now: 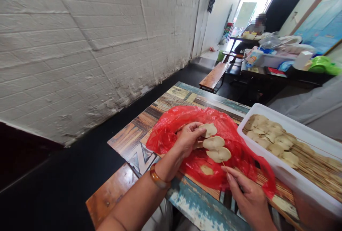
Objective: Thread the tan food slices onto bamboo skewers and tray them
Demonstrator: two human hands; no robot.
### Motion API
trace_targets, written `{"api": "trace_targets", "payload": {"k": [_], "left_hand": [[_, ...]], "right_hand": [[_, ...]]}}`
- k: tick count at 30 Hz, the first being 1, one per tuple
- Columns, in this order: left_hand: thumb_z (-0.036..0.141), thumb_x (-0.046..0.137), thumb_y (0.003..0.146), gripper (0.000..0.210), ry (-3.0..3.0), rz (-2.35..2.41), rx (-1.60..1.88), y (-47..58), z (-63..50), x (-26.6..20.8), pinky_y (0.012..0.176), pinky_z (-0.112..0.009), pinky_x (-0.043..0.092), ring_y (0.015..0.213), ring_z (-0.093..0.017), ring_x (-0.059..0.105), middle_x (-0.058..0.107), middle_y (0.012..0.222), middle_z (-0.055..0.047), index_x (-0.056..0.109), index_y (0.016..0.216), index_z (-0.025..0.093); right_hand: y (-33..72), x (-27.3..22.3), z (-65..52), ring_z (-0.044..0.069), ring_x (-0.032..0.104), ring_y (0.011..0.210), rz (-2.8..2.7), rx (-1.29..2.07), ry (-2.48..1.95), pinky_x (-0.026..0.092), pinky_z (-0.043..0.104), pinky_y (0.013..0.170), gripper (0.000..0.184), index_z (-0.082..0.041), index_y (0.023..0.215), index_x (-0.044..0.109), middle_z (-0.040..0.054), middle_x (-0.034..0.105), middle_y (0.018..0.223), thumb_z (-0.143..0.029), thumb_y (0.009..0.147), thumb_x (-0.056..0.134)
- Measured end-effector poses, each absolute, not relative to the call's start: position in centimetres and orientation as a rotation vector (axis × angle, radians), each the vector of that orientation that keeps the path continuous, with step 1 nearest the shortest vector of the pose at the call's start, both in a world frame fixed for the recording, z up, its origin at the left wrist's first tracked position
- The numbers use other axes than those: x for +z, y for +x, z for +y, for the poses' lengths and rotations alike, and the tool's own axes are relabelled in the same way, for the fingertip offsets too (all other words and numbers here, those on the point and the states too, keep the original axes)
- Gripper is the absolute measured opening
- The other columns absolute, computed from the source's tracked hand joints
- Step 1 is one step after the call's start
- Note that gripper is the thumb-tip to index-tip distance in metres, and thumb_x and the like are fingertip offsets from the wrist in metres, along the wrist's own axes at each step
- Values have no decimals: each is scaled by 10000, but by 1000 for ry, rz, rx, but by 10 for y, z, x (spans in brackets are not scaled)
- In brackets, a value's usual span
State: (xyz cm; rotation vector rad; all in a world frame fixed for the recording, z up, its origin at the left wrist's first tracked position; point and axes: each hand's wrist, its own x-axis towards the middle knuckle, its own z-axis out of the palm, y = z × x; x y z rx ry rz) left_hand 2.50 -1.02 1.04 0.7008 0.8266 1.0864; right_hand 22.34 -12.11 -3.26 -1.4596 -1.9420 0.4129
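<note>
My right hand (247,192) pinches the lower end of a thin wooden skewer (223,165). Threaded along it are pale, round, flat slices (218,154), the lowest nearest my right fingers. At the upper end, my left hand (190,136) grips the top slice (210,130) between thumb and fingers. Below both hands spreads a crumpled red plastic bag (229,124), and one loose slice (207,169) lies on it. Some of what is in the bag is hidden behind my left hand.
A white plastic tub (258,108) at the right holds many skewered slices. The wood-patterned table (133,131) stands near a white brick-patterned wall (107,46). Beyond are a bench (215,74), a cluttered table (278,63) and a seated person (253,28).
</note>
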Motion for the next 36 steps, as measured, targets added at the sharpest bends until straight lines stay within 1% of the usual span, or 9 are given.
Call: {"api": "trace_targets", "payload": {"k": [4,7,10,13,15,19,25,31,36], "left_hand": [[379,761,580,362,690,794,1114,25,-9,7,496,-197,437,533,-91,557,611,668,2,569,788,153],[356,780,543,376,667,786,1139,26,-7,5,478,-196,426,525,-95,552,595,647,9,557,767,151],[326,795,513,394,638,781,1150,27,-5,5,476,-194,425,528,-95,552,581,643,20,546,767,158],[310,794,522,391,619,769,1143,26,-6,6,466,-179,410,530,-86,545,583,655,20,548,785,158],[323,784,544,385,617,764,1126,25,-7,7,462,-179,409,535,-87,546,593,674,11,559,809,157],[352,767,575,377,636,763,1125,25,-8,6,500,-211,448,567,-107,566,610,702,-12,580,829,147],[340,799,518,397,628,785,1135,26,-7,4,464,-198,427,528,-95,539,591,665,-2,585,784,138],[358,779,564,379,643,773,1096,25,-10,7,458,-199,434,502,-79,517,586,664,8,580,808,148],[346,799,530,404,657,778,1135,26,-12,9,434,-165,394,494,-60,498,577,652,17,579,799,139]], "right_hand": [[224,-34,-121,196,698,885,-1967,404,-1459,571,276,791,275,-200,1008,698,36,735,973,-335,881,496],[223,-34,-120,193,695,894,-1966,400,-1453,570,264,790,273,-198,1011,698,35,734,977,-332,878,500],[221,-34,-121,191,696,889,-1927,395,-1469,567,264,798,280,-194,1007,698,39,735,973,-339,882,494],[220,-36,-122,187,692,897,-1909,406,-1488,564,268,803,285,-203,1017,694,33,734,979,-347,887,486],[221,-37,-122,187,692,900,-1922,402,-1481,566,264,794,285,-209,1022,694,28,733,983,-353,883,490],[222,-39,-121,191,695,889,-1928,361,-1475,567,265,787,297,-207,1006,703,30,735,973,-369,880,489],[222,-39,-121,191,693,895,-1917,360,-1500,567,266,787,302,-211,1012,700,25,735,974,-375,885,480],[222,-38,-121,196,690,902,-1924,391,-1501,563,275,798,307,-214,1019,699,33,732,982,-374,886,473],[221,-38,-121,207,683,923,-1917,427,-1510,562,289,810,316,-210,1023,694,43,728,996,-388,884,474]]}}
